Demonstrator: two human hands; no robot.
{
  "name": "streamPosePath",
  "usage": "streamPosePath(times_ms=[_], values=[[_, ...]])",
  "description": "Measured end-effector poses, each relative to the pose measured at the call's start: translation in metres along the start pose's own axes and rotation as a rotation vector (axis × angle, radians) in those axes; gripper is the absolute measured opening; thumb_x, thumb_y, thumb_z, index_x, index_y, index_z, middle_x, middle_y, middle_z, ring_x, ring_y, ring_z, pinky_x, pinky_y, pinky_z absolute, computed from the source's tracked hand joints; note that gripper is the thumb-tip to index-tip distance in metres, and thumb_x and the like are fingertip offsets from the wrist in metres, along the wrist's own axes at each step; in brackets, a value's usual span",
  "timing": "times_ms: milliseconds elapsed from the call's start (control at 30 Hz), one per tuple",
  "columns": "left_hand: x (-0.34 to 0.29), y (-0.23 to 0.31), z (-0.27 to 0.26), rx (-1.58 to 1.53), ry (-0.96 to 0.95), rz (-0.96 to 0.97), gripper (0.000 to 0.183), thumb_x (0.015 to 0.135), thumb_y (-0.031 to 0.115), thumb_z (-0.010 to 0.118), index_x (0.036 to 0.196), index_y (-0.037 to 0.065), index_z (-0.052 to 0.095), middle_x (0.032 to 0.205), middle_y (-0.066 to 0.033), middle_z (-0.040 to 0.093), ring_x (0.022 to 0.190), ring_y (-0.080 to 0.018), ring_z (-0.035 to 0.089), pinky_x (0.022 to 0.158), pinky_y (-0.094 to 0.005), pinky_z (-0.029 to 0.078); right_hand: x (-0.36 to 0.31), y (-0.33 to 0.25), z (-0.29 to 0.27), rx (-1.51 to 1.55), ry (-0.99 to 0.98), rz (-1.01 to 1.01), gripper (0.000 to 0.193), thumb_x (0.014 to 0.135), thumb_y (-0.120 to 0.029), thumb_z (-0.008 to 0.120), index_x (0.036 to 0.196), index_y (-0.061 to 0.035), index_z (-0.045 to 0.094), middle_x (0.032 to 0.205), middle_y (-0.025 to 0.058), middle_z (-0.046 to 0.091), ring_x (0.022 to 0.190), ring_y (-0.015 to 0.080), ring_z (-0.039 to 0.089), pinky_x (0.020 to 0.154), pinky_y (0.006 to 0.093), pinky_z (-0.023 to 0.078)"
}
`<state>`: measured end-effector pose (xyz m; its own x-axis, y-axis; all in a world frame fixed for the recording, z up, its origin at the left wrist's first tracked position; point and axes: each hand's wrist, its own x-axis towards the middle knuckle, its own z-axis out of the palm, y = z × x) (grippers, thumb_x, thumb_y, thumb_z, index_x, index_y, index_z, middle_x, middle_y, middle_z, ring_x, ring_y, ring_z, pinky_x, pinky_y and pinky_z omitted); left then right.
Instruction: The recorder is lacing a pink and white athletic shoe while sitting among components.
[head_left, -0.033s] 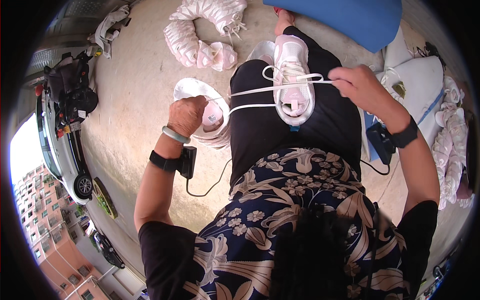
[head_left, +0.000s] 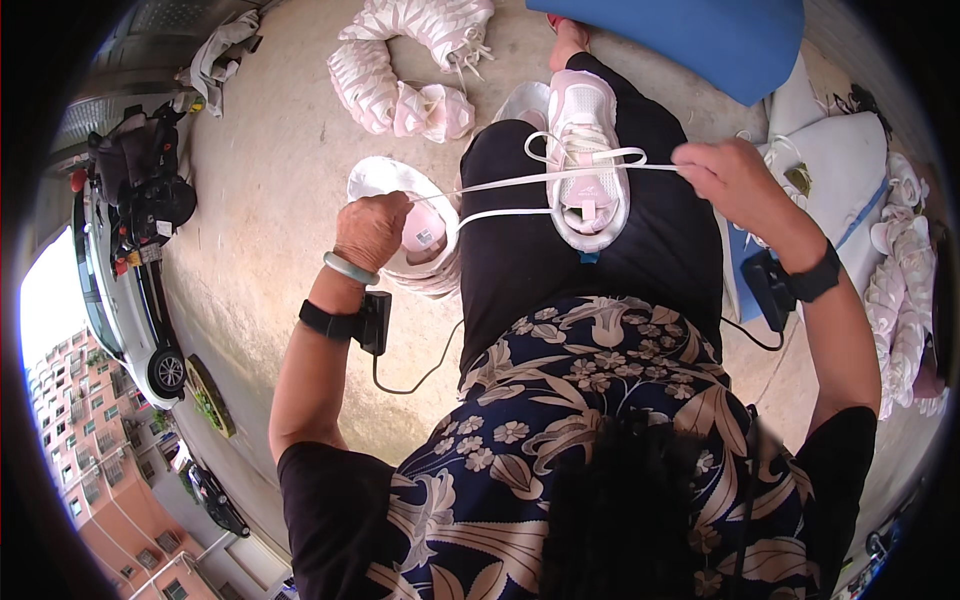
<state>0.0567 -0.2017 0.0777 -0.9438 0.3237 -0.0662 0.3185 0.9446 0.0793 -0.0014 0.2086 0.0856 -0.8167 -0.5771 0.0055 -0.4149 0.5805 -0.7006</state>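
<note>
A pink and white sneaker [head_left: 590, 110] rests on my black-trousered thigh, its heel opening toward me. White shoelace [head_left: 515, 180] stretches across it almost level, and thin loops lie over its tongue. On the left, my left hand [head_left: 372, 232] is closed round one end of the lace, beside a stack of pale shoe uppers [head_left: 425, 275]. My right hand [head_left: 735, 180] pinches the other end, off to the sneaker's right. A second strand of lace runs from the sneaker's heel side toward the left.
A curved row of pink and white shoe uppers [head_left: 370, 85] lies on the concrete floor [head_left: 270, 180]. Blue sheet material [head_left: 690, 40] is at the top, white sheets [head_left: 840, 160] at right. More bundled uppers [head_left: 890, 300] lie far right. A white car [head_left: 110, 300] is at left.
My right hand has shifted slightly to the right with its end of the lace. My left hand and the sneaker look almost the same.
</note>
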Motion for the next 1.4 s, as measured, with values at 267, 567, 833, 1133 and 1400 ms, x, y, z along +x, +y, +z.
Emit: streamPosePath(times_ms=[267,567,833,1133,1400], values=[[0.004,-0.020,0.012,0.152,-0.165,-0.161,0.013,0.078,0.024,0.058,0.076,0.011,0.061,0.064,-0.0142,0.060,0.063,-0.0325,0.061,0.055,-0.0416,0.049,-0.086,0.074,0.009,-0.271,0.016,0.156,0.009,0.081,-0.012,0.050,0.077,-0.0038,0.050,0.064,0.0190,0.051,0.066,0.0394,0.051,0.058,0.0436,0.041],[0.038,-0.009,0.013,-0.309,0.012,-0.420,0.022,0.079,0.024,0.057,0.067,0.005,0.060,0.056,-0.0144,0.058,0.051,-0.0283,0.059,0.049,-0.0338,0.048,-0.066,0.102,0.015,-0.074,0.307,0.271,0.010,0.080,-0.012,0.055,0.076,-0.0021,0.054,0.068,0.0160,0.052,0.065,0.0324,0.052,0.059,0.0365,0.042],[0.054,0.052,0.026,-1.040,-0.267,-0.591,0.021,0.081,0.018,0.059,0.066,0.003,0.063,0.057,0.0011,0.054,0.047,-0.0063,0.044,0.045,-0.0217,0.036,-0.023,0.048,0.056,1.015,0.143,0.723,0.027,0.085,-0.030,0.057,0.070,-0.0077,0.055,0.056,-0.0043,0.045,0.040,0.0029,0.034,0.034,0.0187,0.023],[0.065,0.105,0.038,-1.458,-0.330,-0.724,0.012,0.083,0.014,0.060,0.084,0.002,0.062,0.060,-0.0004,0.057,0.046,-0.0073,0.052,0.039,-0.0166,0.037,0.010,0.035,0.087,1.118,0.185,0.746,0.015,0.085,-0.018,0.054,0.077,-0.0044,0.055,0.071,0.0044,0.060,0.058,0.0106,0.058,0.050,0.0233,0.049],[0.074,0.115,0.050,-1.599,-0.170,-0.773,0.007,0.081,0.007,0.060,0.078,0.001,0.059,0.069,-0.0083,0.061,0.055,-0.0158,0.062,0.045,-0.0211,0.050,0.013,0.034,0.102,1.122,0.278,0.667,0.010,0.083,-0.011,0.054,0.076,-0.0033,0.055,0.071,0.0038,0.059,0.059,0.0094,0.058,0.051,0.0215,0.048]])
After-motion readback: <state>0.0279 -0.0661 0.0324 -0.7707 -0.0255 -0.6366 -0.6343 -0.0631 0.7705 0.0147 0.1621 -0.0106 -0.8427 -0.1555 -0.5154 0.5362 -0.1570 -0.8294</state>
